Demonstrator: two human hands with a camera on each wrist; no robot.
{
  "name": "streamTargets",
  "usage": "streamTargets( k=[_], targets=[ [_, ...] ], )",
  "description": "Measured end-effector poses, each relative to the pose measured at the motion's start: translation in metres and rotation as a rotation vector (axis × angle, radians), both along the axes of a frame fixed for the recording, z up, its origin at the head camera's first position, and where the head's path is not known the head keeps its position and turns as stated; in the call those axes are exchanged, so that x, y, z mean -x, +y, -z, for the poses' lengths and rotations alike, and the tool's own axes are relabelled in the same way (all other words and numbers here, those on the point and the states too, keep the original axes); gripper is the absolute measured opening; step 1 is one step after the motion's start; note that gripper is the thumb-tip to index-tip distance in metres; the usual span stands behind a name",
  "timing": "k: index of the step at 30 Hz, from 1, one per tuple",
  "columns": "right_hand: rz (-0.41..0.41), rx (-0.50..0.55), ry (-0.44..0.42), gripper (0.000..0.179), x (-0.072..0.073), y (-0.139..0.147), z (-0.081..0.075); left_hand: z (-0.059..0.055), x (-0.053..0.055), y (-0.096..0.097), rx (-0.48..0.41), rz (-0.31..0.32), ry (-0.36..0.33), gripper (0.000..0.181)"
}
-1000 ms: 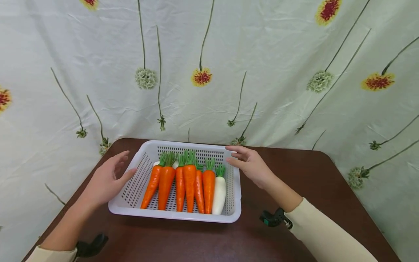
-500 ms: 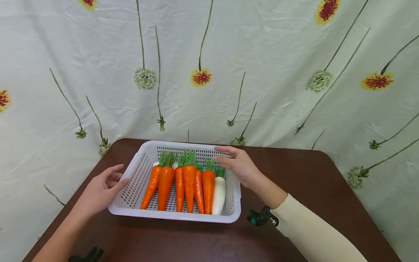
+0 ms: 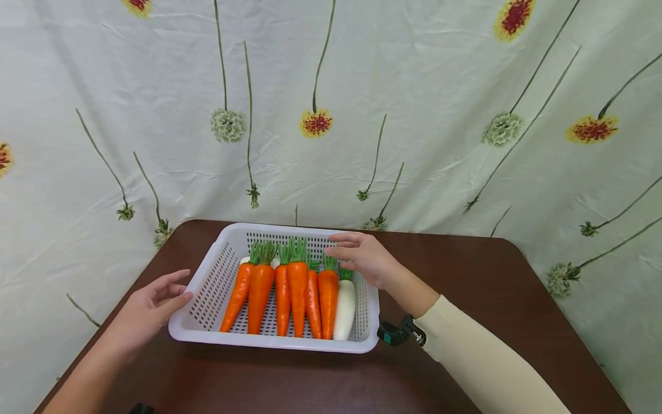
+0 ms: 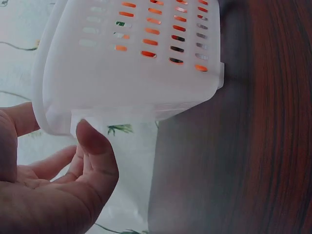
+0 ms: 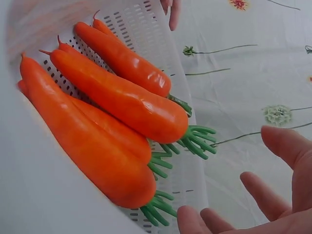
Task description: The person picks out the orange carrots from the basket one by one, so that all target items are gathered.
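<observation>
A white perforated basket (image 3: 274, 343) holds several orange carrots (image 3: 297, 293) with green tops, lying side by side. At their right lies a white radish (image 3: 345, 310), also green-topped. My left hand (image 3: 147, 313) is at the basket's left rim, fingers loosely bent; in the left wrist view the thumb (image 4: 95, 144) is beside the basket's corner, and whether it touches cannot be told. My right hand (image 3: 364, 259) hovers over the back right of the basket, by the tops of the rightmost carrot and radish. Its fingers (image 5: 263, 192) are spread and hold nothing in the right wrist view.
The basket stands on a dark brown table (image 3: 289, 382) with rounded back corners. Behind it hangs a pale curtain (image 3: 424, 109) printed with flowers. Small white pieces (image 3: 245, 260) show behind the carrots. A dark band (image 3: 395, 332) is on the right wrist.
My right hand has moved left, from the right rim to over the carrot and radish tops. My left hand has come lower and nearer, along the left rim. The basket's contents have not moved.
</observation>
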State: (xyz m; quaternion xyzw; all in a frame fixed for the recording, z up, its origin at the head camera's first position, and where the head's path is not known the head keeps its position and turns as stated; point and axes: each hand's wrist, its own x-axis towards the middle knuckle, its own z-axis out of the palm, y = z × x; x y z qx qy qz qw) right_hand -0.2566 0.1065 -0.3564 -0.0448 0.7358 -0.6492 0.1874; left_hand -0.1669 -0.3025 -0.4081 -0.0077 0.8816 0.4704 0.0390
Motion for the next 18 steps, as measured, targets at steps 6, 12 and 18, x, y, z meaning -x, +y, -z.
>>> streamTargets(
  k=[6, 12, 18],
  targets=[
    [-0.033, -0.088, -0.021, 0.052, 0.007, -0.005, 0.001, 0.005, 0.003, -0.016, -0.333, 0.086, -0.090, 0.066],
    [-0.075, -0.162, -0.027, 0.052, 0.012, -0.009, 0.005, 0.014, 0.006, -0.028, -0.637, 0.268, -0.086, 0.048],
    [-0.104, -0.222, -0.046, 0.052, 0.016, -0.011, 0.008, 0.015, 0.009, -0.035, -0.769, 0.403, -0.091, 0.052]
  ],
)
